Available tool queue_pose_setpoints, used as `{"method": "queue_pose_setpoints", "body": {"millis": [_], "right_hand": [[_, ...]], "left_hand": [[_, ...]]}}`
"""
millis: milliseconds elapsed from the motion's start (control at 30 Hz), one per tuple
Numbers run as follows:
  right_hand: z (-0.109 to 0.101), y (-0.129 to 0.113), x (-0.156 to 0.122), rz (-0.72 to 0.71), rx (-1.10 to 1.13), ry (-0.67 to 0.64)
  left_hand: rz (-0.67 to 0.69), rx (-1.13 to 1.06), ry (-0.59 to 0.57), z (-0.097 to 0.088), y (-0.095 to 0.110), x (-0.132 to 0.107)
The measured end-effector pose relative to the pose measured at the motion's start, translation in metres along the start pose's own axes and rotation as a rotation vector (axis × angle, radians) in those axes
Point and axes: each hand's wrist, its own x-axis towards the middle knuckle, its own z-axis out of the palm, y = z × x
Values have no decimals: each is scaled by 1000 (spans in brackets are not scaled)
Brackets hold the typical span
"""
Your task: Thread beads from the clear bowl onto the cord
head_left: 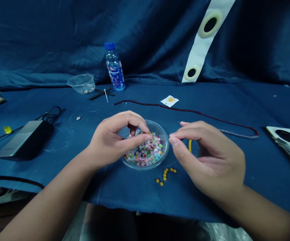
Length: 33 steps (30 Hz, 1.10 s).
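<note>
Over a clear round bowl (167, 147) of mixed coloured beads (145, 155), my left hand (121, 137) pinches a small yellow bead (148, 133) between thumb and forefinger. To its right, the thumb and forefinger of my right hand (207, 150) are pressed together on a thin thread (161, 135). The thread is faint and runs toward the left fingertips; I cannot tell whether it passes through the bead. A row of yellow beads (190, 146) shows behind my right thumb, partly hidden. Several loose yellow beads (165, 174) lie on the cloth in front of the bowl.
Behind the bowl, a long dark red bead strand (185, 109) crosses the blue cloth, near a small white packet (170, 100). Farther back stand a bottle (116, 72) and a clear tub (81, 83). A dark box with a cable (25, 140) sits left, a phone (285, 144) right.
</note>
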Motion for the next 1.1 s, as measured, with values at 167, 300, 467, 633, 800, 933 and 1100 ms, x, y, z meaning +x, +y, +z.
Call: {"method": "queue_pose_setpoints", "body": {"millis": [167, 300, 467, 633, 800, 933, 1100], "right_hand": [[1, 1, 0, 21, -7, 26], [-1, -1, 0, 5, -2, 67], [-2, -2, -1, -8, 1, 76], [-2, -1, 0, -12, -4, 70], [-1, -1, 0, -6, -14, 68], [0, 0, 0, -3, -20, 62], [0, 0, 0, 6, -33, 60]], "left_hand": [[18, 7, -13, 0, -1, -1], [-2, 20, -38, -1, 0, -1], [-31, 25, -46, -1, 2, -2], [-45, 16, -46, 0, 2, -3], [-56, 4, -50, 0, 3, -2], [-72, 4, -48, 0, 4, -2], [-63, 2, -48, 1, 5, -2]]}}
